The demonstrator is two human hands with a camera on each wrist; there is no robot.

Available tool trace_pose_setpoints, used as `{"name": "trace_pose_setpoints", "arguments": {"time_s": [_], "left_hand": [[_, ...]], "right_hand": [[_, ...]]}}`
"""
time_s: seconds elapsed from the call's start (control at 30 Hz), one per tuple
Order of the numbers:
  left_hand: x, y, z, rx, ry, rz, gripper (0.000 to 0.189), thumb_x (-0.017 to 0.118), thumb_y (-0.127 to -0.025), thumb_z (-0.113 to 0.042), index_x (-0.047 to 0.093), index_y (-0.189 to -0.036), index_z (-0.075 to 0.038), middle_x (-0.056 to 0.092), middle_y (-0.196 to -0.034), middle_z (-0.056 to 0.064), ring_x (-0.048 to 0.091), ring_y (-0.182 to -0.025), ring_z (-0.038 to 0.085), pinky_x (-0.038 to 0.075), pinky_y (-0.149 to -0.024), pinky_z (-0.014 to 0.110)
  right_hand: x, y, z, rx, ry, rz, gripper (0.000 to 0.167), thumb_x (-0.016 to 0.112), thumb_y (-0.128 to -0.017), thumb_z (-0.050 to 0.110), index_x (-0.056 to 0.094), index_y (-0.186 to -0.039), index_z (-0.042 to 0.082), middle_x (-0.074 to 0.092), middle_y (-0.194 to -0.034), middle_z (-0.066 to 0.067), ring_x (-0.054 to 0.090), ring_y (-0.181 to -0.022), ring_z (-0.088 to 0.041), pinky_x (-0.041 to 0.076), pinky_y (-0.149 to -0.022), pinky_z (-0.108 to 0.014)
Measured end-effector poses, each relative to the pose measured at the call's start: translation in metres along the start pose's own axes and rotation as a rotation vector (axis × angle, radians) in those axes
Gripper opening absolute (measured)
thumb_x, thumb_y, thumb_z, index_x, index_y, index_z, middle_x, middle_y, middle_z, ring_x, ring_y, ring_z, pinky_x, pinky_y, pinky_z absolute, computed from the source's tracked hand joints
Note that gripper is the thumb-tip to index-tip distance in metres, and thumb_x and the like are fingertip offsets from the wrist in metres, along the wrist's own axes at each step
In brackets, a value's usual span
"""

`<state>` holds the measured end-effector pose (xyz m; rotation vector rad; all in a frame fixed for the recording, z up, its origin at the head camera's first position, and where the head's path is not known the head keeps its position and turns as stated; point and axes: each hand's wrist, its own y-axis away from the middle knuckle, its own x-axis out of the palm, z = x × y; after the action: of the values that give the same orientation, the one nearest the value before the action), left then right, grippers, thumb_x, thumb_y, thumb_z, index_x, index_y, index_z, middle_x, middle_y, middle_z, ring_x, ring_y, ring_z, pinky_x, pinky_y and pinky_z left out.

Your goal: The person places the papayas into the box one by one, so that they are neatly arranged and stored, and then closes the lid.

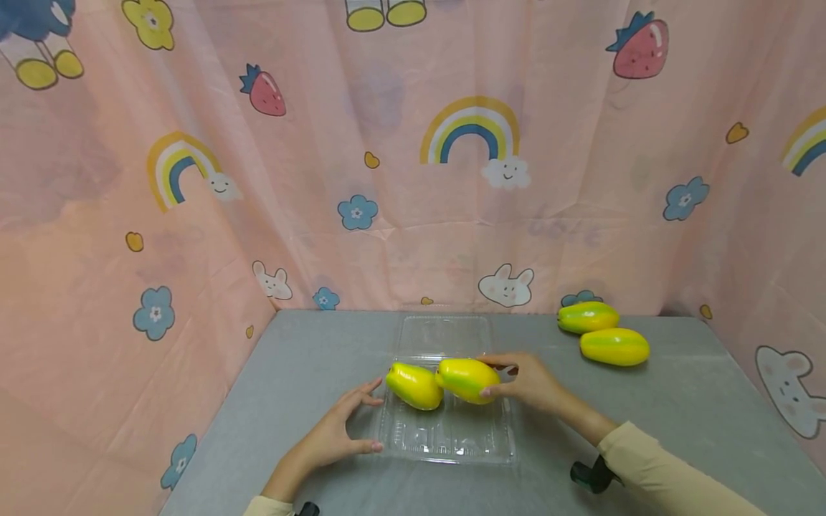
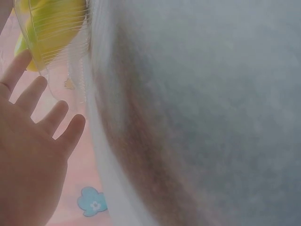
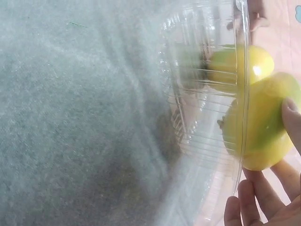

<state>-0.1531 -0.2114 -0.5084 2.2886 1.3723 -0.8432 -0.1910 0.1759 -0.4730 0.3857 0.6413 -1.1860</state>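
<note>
In the head view, a clear plastic clamshell box point(image 1: 445, 437) lies with its lid point(image 1: 445, 335) folded back toward the far side. One yellow-green papaya point(image 1: 415, 387) rests in the left part of the box. My right hand point(image 1: 529, 383) grips a second papaya point(image 1: 466, 380) by its right end, at the box's right half; the right wrist view shows this papaya point(image 3: 263, 127) reaching over the rim. My left hand point(image 1: 338, 426) is at the box's left side, fingers spread and holding nothing. Whether its fingertips touch the box is hard to tell.
Two more papayas, one behind point(image 1: 589, 317) and one in front point(image 1: 615, 347), lie at the back right of the grey table point(image 1: 310, 344). A pink patterned curtain point(image 1: 400, 251) borders the table at the back and sides.
</note>
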Motion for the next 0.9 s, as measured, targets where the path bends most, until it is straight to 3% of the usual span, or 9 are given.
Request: {"name": "trace_pose_setpoints", "arguments": {"time_s": [0.4, 0.67, 0.9], "left_hand": [[0.001, 0.000, -0.001, -0.005, -0.006, -0.001, 0.070, 0.086, -0.072, -0.042, 0.057, -0.131, -0.021, 0.027, -0.165, -0.005, 0.024, -0.153, 0.031, 0.026, -0.117, 0.068], [0.001, 0.000, 0.001, -0.007, -0.012, 0.001, 0.070, 0.086, -0.071, -0.043, 0.057, -0.132, -0.022, 0.027, -0.165, -0.006, 0.025, -0.153, 0.030, 0.026, -0.118, 0.067], [0.001, -0.001, 0.002, 0.000, -0.013, -0.002, 0.069, 0.086, -0.072, -0.043, 0.057, -0.131, -0.023, 0.028, -0.165, -0.005, 0.025, -0.153, 0.031, 0.026, -0.118, 0.067]], "right_hand": [[0.008, 0.003, 0.000, 0.017, 0.010, -0.039, 0.063, 0.085, -0.075, 0.037, 0.066, -0.129, 0.013, 0.068, -0.129, -0.008, 0.060, -0.111, -0.025, 0.054, -0.092, -0.046], [0.015, 0.005, -0.001, 0.041, 0.037, -0.060, 0.063, 0.085, -0.074, 0.040, 0.066, -0.130, 0.017, 0.064, -0.132, -0.010, 0.054, -0.117, -0.028, 0.054, -0.096, -0.050], [0.019, 0.005, 0.000, 0.020, 0.100, -0.081, 0.066, 0.087, -0.071, 0.041, 0.067, -0.128, 0.015, 0.066, -0.123, -0.003, 0.053, -0.115, -0.026, 0.051, -0.097, -0.052]]}}
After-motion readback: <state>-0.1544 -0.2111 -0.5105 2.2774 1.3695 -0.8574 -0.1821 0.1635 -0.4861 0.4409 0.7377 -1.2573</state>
